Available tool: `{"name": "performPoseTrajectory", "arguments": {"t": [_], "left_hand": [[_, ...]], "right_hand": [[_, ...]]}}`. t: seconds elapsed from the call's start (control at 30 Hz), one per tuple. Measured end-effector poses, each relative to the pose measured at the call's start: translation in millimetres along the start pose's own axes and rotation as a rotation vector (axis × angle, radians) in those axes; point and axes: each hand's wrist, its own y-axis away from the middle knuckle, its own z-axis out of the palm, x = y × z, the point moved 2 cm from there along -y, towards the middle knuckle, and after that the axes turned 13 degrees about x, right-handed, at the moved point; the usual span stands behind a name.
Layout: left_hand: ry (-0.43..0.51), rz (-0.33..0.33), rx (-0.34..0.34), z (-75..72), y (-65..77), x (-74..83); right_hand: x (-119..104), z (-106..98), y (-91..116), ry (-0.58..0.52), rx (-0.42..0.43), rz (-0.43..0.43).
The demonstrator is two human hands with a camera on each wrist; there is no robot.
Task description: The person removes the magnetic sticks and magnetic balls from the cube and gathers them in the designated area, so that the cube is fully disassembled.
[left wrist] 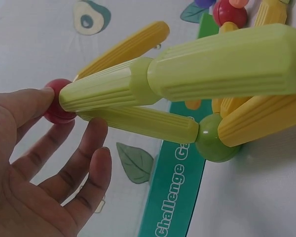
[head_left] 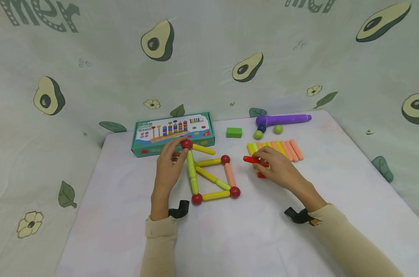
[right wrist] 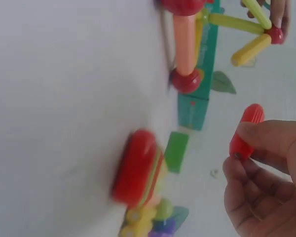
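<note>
My left hand (head_left: 169,163) pinches a red ball (head_left: 187,144) at the raised top of a frame built from rods and balls. From that ball a yellow rod (left wrist: 128,47) juts out with its far end free. Light green rods (left wrist: 103,86) slope from it to the rest of the frame, one reaching a green ball (left wrist: 217,138). Red balls (head_left: 235,192) mark the frame's lower corners, joined by yellow and peach rods. To the right, above the table, my right hand (head_left: 276,167) holds a red rod (right wrist: 246,131) between thumb and fingers. Another red rod (right wrist: 138,168) lies below it.
A row of peach, yellow and green rods (head_left: 292,150) lies beyond my right hand. Behind are a green block (head_left: 234,132), a purple wand-like stick (head_left: 285,119), two green balls (head_left: 278,129) and a dark blue ball (head_left: 261,128). A Ring Game box (head_left: 140,148) stands behind my left hand.
</note>
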Motion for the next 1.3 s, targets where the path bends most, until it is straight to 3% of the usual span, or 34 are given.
{"name": "performPoseTrajectory", "arguments": {"t": [0.13, 0.33, 0.67, 0.87, 1.03, 1.3], "left_hand": [[-0.014, -0.009, -0.002, -3.7, 1.4, -1.3], [-0.017, -0.017, -0.003, -6.9, 1.2, -4.4], [-0.02, -0.032, 0.013, -11.8, 2.2, -8.2], [-0.009, -0.037, 0.004, -7.1, 2.7, -7.1], [0.002, -0.035, -0.002, -2.4, 2.5, -4.7], [-0.005, -0.021, -0.001, -0.9, 3.8, 1.3]], "right_hand": [[11, -7, 22, 0.032, -0.027, -0.01], [22, -8, 41, 0.122, -0.08, -0.093], [30, 6, 41, 0.147, -0.081, -0.165], [24, -1, 39, 0.161, -0.097, -0.108], [15, -3, 30, 0.096, -0.092, -0.084], [-1, 15, 7, -0.086, -0.053, -0.085]]}}
